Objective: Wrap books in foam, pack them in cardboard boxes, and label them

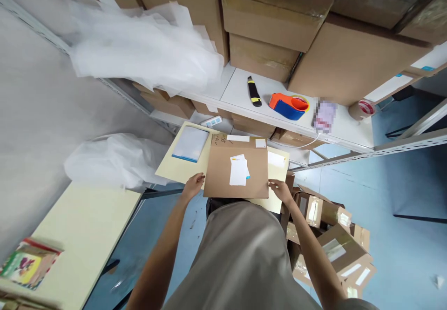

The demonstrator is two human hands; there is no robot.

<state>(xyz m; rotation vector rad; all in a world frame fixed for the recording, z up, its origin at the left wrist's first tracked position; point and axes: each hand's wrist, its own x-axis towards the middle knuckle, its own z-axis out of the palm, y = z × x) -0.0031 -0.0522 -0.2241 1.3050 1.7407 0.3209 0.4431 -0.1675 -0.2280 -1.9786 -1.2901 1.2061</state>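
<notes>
A brown cardboard box [220,175] lies in front of my body on a pale yellow tabletop [167,163]. Two overlapping white cards [238,171] rest on its top, with a bit of blue showing under them. White labels and handwriting mark its far side. My left hand [193,186] is just left of the box, its fingers curled together; what they hold, if anything, is hidden. At the box's right edge is my right hand [280,191], fingers stretched toward the cardboard and slightly apart. Left of the box lies a clear, blue-edged packet [191,143].
The shelf [233,89] ahead holds a box cutter [254,91], an orange-blue tape dispenser [288,106], a blurred phone [324,116] on a cable and a tape roll [362,109]. White plastic bags [146,44] hang at left. Several cartons [340,247] are piled at right.
</notes>
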